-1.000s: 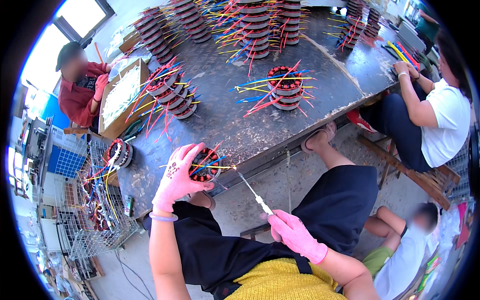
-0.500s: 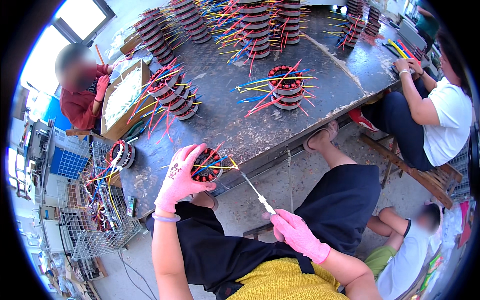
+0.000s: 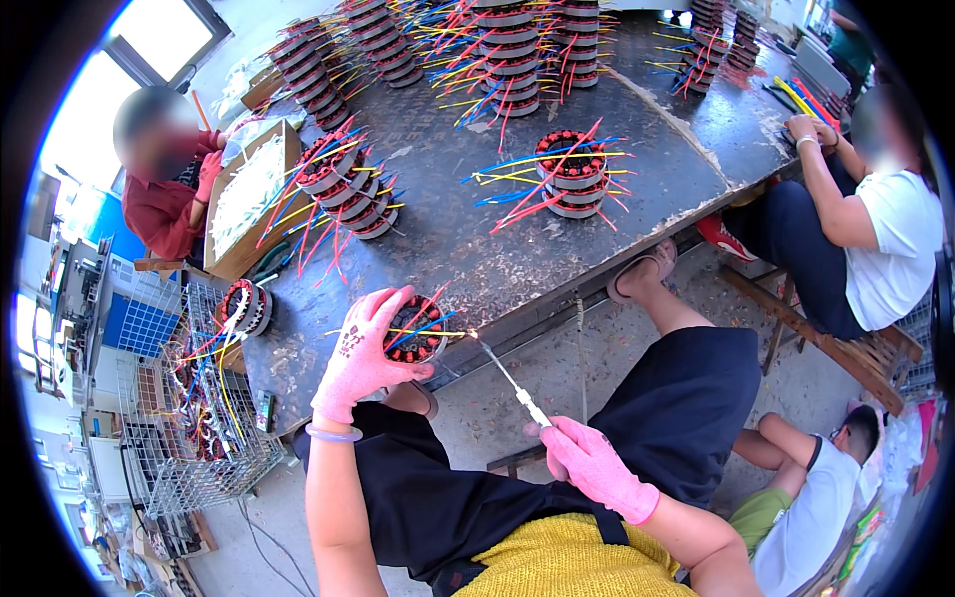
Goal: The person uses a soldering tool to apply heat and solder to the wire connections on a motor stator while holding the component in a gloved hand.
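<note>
A: Where's the round wound coil with the red, blue and yellow leads (image 3: 416,330)?

B: Centre-left of the frame, at the near edge of the dark scuffed metal counter (image 3: 468,249). The left hand (image 3: 360,355), in a pink glove, grips its side, fingers curled around it.

A: And the other hand?

B: The right hand (image 3: 595,466), lower centre, fingers pinching a thin white-handled tool (image 3: 509,376) whose tip meets a yellow lead.

A: Around it?

B: Stacks of similar coils (image 3: 343,189) upper left, one stack (image 3: 571,177) at centre top, a wire basket (image 3: 189,438) at left.
</note>
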The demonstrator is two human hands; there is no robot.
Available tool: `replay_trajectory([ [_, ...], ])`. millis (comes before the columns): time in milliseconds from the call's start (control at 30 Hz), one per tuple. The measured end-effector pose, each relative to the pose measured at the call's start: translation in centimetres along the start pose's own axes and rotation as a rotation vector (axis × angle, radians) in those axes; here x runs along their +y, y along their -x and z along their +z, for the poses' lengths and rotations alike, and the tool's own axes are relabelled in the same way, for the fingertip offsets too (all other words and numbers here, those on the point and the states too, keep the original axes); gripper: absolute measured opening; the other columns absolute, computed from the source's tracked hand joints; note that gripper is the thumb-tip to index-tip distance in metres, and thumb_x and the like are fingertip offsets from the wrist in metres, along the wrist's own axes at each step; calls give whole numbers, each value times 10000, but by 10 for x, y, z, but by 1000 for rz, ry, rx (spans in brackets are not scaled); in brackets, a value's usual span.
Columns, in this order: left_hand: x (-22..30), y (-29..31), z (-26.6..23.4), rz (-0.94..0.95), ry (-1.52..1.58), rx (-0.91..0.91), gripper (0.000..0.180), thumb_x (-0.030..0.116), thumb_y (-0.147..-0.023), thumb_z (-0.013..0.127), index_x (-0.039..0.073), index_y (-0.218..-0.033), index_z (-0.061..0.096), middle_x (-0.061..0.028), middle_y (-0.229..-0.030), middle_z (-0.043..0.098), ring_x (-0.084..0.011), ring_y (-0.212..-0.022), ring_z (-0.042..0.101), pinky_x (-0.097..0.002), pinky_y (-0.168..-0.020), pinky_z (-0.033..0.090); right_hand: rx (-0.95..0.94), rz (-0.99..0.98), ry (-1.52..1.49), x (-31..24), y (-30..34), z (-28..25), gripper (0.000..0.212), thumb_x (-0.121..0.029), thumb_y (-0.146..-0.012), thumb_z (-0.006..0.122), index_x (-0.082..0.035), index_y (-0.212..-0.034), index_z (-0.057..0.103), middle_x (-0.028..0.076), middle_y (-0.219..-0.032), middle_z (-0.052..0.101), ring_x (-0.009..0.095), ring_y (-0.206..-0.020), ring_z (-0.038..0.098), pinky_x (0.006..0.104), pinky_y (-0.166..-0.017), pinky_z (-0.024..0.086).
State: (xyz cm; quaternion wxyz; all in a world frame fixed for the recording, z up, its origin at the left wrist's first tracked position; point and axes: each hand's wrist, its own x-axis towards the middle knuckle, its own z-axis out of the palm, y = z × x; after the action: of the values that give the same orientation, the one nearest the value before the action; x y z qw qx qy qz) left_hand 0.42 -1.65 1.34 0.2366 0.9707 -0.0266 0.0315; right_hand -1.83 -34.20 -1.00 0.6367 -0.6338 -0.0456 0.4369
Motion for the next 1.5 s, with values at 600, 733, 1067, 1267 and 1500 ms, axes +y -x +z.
replay_trajectory([
  [600, -1, 0, 0, 11, -7, -1, 962, 306, -541, 901, 62, -1381, 500, -165, -1327, 517, -369, -1253, 484, -447, -1090, 369, -5, 30, -59, 5, -1, -2, 341, -265, -1038, 461, -16, -1210, 617, -8, -698, 500, 69, -597, 470, 250, -575, 404],
  [733, -1, 0, 0, 12, -5, 0, 967, 306, -539, 901, 65, -1384, 499, -165, -1334, 513, -371, -1257, 481, -446, -1093, 367, 0, 34, -51, 0, -1, 0, 340, -260, -1039, 459, -9, -1206, 616, -3, -692, 499, 70, -598, 471, 251, -577, 405],
  [1067, 0, 0, 0, 11, 4, 3, 965, 290, -536, 898, 63, -1384, 499, -163, -1333, 515, -368, -1254, 484, -442, -1093, 368, -6, 18, -21, 1, -1, 0, 344, -260, -1040, 449, -5, -1205, 609, 18, -679, 511, 86, -594, 494, 266, -583, 423],
  [1267, 0, 0, 0, 7, -1, 3, 962, 288, -535, 897, 63, -1383, 502, -165, -1329, 518, -369, -1251, 488, -442, -1090, 373, 1, 8, -12, 5, -3, -1, 341, -257, -1038, 446, -6, -1198, 613, 16, -664, 506, 90, -584, 493, 270, -579, 422],
  [1500, -2, 0, 1, 23, -3, 9, 964, 292, -537, 898, 62, -1384, 499, -166, -1328, 519, -368, -1250, 489, -441, -1088, 375, -4, -3, 1, 5, -3, -1, 334, -249, -1037, 453, -1, -1195, 612, 18, -662, 508, 86, -590, 497, 272, -583, 427],
])
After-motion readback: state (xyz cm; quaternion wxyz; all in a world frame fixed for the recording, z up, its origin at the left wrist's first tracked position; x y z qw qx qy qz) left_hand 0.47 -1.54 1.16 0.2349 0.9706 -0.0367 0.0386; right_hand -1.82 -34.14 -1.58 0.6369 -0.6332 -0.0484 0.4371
